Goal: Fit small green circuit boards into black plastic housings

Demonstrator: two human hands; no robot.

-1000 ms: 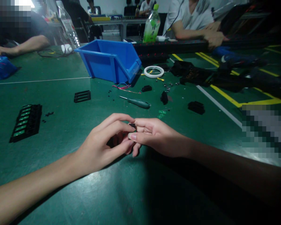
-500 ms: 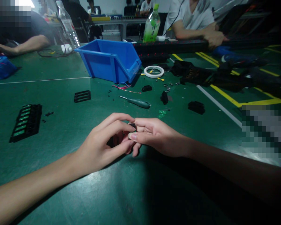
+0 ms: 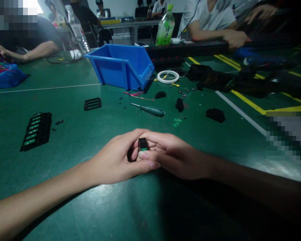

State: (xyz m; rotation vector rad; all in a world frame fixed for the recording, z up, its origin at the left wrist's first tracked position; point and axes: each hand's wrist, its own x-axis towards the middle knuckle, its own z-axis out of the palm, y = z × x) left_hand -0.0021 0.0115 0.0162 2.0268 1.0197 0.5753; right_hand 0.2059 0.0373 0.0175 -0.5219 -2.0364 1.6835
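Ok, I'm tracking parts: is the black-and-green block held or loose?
Held: the right hand has its thumb against the block, left hand alongside.

a glossy dark-green tabletop (image 3: 72, 120), crossed by straight yellow stripes (image 3: 247, 102) and a pale grey stripe (image 3: 240, 113), fills the foreground. beyond it, a long grey table with metal legs (image 3: 140, 23) stands before a plain pale wall (image 3: 129, 8), with black chairs (image 3: 141, 12) nearby. a white glare (image 3: 35, 6) lights the upper left; the upper right corner is nearly black.

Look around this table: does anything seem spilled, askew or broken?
Nothing looks plainly broken. The small metal bits lie loosely scattered near the white ring, outside the blue bin, which looks a bit untidy.
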